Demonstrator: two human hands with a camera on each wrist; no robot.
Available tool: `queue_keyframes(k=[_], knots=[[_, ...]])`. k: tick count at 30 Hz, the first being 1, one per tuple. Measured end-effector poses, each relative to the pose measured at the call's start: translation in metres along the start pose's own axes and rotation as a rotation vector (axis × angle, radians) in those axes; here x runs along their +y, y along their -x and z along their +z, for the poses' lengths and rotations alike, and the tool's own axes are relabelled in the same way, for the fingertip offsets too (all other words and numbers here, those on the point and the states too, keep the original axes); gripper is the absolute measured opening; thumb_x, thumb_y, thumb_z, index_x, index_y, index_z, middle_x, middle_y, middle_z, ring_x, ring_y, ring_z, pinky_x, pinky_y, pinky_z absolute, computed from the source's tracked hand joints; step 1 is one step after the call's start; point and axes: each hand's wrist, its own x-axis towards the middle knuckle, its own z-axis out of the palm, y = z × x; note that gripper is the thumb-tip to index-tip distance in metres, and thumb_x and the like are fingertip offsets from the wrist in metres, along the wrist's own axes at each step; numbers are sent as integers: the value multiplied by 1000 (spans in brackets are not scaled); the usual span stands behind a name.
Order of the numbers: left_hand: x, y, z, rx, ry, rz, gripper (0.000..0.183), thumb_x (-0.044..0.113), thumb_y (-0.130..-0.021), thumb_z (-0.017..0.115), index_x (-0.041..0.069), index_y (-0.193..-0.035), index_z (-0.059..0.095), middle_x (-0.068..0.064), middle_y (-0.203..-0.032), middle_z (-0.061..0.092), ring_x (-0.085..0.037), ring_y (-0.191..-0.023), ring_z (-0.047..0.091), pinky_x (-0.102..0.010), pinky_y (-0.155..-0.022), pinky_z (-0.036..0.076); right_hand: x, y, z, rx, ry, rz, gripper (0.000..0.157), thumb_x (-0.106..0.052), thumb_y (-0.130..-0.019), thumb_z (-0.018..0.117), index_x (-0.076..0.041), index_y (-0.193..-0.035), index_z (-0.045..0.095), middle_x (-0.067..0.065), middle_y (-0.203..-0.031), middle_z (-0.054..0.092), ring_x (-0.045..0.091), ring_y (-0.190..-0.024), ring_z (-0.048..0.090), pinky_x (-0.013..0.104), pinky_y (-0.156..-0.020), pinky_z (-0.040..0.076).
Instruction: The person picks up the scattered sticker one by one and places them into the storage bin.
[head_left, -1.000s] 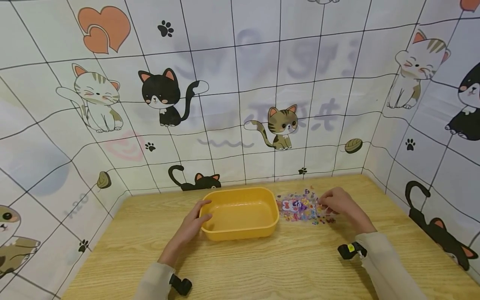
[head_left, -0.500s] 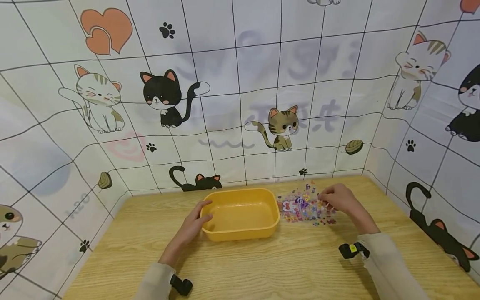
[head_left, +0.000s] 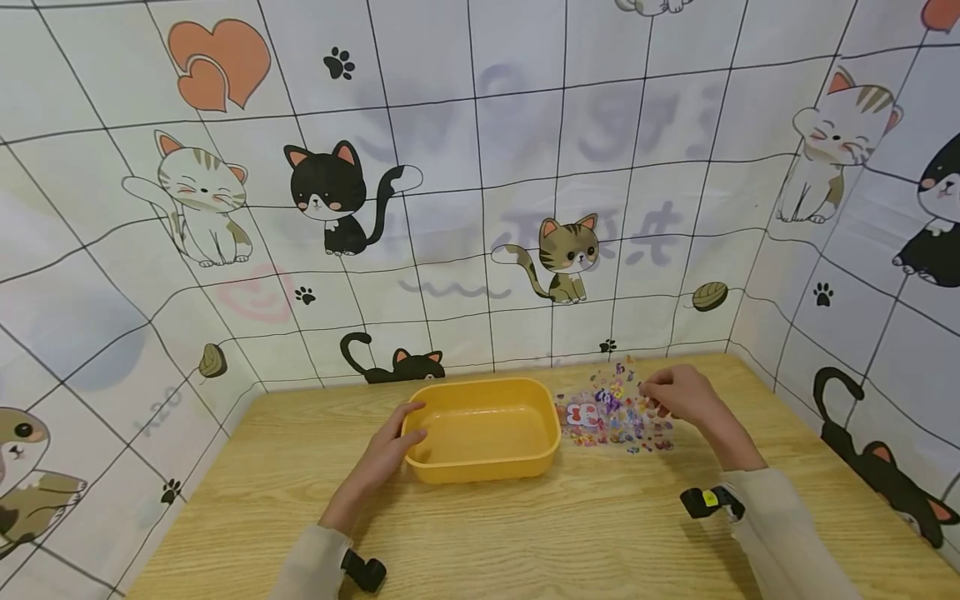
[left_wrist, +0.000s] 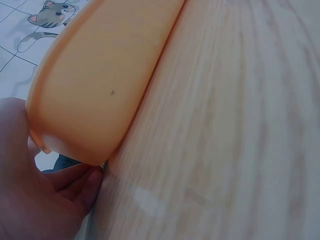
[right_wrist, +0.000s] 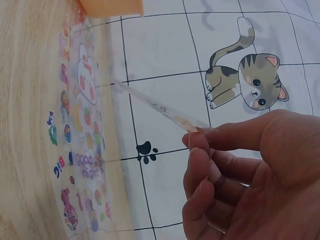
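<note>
A yellow plastic basin rests on the wooden table, its inside bare. My left hand grips its left end, thumb and fingers at the rim; in the left wrist view the hand is beside the basin's end wall. To the right of the basin, my right hand pinches the edge of a thin clear sticker sheet between thumb and fingertips. The sheet slants up off the table. Under it lie colourful stickers on clear sheets, one with a white bunny face.
The wooden tabletop extends in front of the basin. A white grid-patterned cloth with cartoon cats hangs behind and along both sides. Each wrist carries a small black camera.
My right hand has risen slightly and shifted right, lifting the pinched sticker sheet, so more stickers show behind it. My left hand stays at the basin. The head view has shifted a little.
</note>
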Motion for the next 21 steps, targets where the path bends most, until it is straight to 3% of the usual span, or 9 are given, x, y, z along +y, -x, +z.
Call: queue_keyframes(k=[8,14,21], knots=[[0,0,0,-1,-6,-4,51,22,-104,57,19,-154,46,-14,-169,31,-36,-159,23,-59,-127,23,-9,4,-3,38,41,-28,30,-20,-103,57,6,-107,73,12,-81,71,17,-68,65,34,-63,55],[0,0,0,2,-6,1,51,22,-103,57,20,-154,47,-14,-169,31,-36,-158,25,-59,-127,24,-13,7,-4,50,54,-57,28,-21,-104,57,1,-99,73,6,-74,68,19,-66,63,34,-60,47],[-1,0,0,7,-8,7,51,22,-104,57,20,-154,46,-14,-168,34,-36,-157,29,-59,-126,26,-18,8,-5,67,55,-77,28,-20,-104,55,2,-102,72,3,-71,65,19,-62,58,31,-55,43]])
